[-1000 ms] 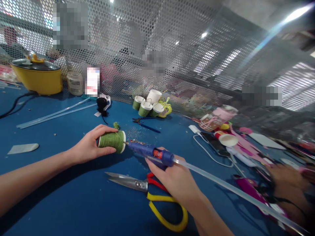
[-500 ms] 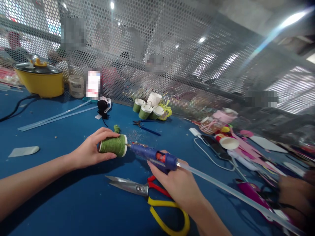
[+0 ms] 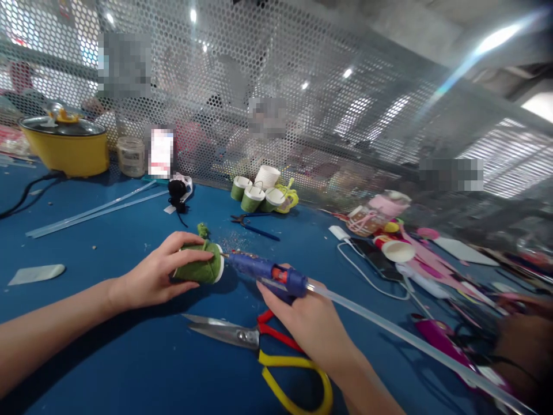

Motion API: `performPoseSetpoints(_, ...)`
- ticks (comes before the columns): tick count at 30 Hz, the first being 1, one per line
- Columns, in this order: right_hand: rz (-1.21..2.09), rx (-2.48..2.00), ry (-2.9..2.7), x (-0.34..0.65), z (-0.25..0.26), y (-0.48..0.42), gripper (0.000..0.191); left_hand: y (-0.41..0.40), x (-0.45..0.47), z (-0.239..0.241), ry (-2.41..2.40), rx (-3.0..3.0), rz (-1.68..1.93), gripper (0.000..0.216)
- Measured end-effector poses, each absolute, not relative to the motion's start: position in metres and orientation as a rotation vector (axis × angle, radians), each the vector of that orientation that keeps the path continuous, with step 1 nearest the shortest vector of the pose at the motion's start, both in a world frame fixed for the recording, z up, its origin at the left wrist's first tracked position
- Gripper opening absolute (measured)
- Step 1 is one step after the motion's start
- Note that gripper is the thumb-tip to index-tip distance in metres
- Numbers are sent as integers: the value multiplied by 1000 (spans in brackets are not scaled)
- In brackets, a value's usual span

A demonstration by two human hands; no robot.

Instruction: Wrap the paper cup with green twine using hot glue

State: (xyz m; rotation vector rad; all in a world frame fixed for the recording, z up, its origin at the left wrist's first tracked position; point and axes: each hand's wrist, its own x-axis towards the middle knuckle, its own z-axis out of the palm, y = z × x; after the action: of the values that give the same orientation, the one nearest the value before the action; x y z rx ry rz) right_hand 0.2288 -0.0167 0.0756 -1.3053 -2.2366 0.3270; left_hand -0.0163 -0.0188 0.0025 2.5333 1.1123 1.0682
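My left hand [image 3: 162, 271] is closed round a small cup wrapped in green yarn [image 3: 206, 266], which lies on its side with its white rim facing right. In my right hand [image 3: 309, 317] is a blue hot glue gun [image 3: 259, 270], a long clear glue stick [image 3: 384, 320] running out of its back. The gun's nozzle points left, at or very near the cup's rim; contact is hard to make out. Beneath my right hand lie large scissors [image 3: 246, 336] with one red and one yellow handle. A tuft of green yarn [image 3: 203, 230] sits just behind the cup.
Several green-wrapped cups [image 3: 253, 199] stand at the back, near blue-handled pliers [image 3: 259, 229]. A yellow electric pot [image 3: 64, 147], a clear jar [image 3: 131, 157] and black yarn [image 3: 177, 193] are at left. Right, a phone [image 3: 375, 257] with a cable lies amid clutter; another person's hand [image 3: 525, 340] is blurred there.
The cup has turned a little in my left hand, whose fingers have shifted over the yarn. The glue gun stays near its rim. The whole view has moved slightly.
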Motion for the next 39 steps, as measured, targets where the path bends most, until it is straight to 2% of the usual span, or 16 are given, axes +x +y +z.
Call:
performPoseSetpoints(11, 231, -1393, -2285, 227, 75, -16, 15, -22, -14, 7, 994, 2706, 1045, 37)
performPoseSetpoints(39, 427, -1346, -2260, 227, 78, -21, 14, -14, -11, 6, 1296, 2065, 1244, 41)
